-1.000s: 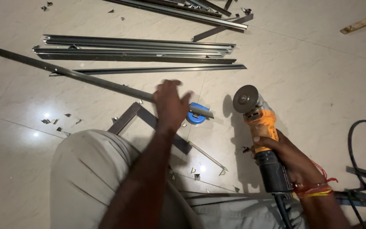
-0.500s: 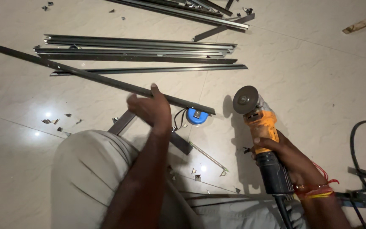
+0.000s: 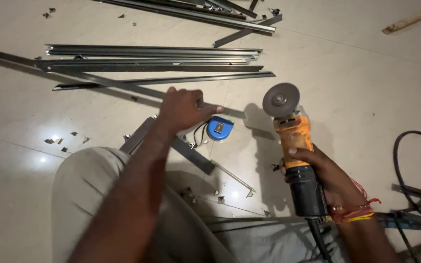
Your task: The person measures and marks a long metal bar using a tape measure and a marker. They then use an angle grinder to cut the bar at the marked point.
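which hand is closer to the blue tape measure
Left. The left hand grips the long metal strip right beside the blue tape measure. The right hand holds the angle grinder farther off to its right.

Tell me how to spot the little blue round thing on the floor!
Find the left hand gripping the long metal strip on the pale floor. Just right of its thumb lies the tape measure. It is the only blue, round thing there; the grinder beside it is orange and black.

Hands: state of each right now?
Left hand: closed on the long metal strip.
Right hand: closed on the grinder.
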The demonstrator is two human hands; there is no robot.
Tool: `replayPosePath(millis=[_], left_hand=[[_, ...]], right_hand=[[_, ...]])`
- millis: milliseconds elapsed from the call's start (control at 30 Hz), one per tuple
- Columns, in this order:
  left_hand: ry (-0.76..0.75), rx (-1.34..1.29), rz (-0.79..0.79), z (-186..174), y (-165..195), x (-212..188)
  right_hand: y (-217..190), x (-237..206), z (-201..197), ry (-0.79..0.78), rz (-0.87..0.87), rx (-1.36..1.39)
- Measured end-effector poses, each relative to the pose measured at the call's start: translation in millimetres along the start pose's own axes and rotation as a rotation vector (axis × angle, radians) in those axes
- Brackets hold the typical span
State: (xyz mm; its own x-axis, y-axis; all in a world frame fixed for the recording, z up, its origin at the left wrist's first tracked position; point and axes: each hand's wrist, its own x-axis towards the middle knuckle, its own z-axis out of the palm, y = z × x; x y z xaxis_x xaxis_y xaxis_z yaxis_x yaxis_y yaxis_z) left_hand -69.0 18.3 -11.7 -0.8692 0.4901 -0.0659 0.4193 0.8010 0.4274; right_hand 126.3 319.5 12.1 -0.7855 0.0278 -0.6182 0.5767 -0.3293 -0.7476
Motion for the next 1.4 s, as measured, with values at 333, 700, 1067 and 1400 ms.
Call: replayPosePath(millis=[333, 700, 1067, 1400], left_hand=[[0.352, 0.022, 0.262, -48.4, -2.6, -45.7], [0.355, -0.087, 0.1, -51.2, 5.5, -43.7], [0.429, -0.131, 0.106, -53.6, 4.5, -47.6], [0.322, -0.247, -0.035, -51.8, 8.3, -55.3]], right_hand=[[6.4, -21.8, 25.9, -0.051, -0.124, 0.386], [20.7, -9.9, 30.8, -0.121, -0.054, 0.184], [22.0, -13.8, 37.7, -0.211, -0.004, 0.13], [22.9, -17.2, 47.0, -0.174, 0.013, 0.061]])
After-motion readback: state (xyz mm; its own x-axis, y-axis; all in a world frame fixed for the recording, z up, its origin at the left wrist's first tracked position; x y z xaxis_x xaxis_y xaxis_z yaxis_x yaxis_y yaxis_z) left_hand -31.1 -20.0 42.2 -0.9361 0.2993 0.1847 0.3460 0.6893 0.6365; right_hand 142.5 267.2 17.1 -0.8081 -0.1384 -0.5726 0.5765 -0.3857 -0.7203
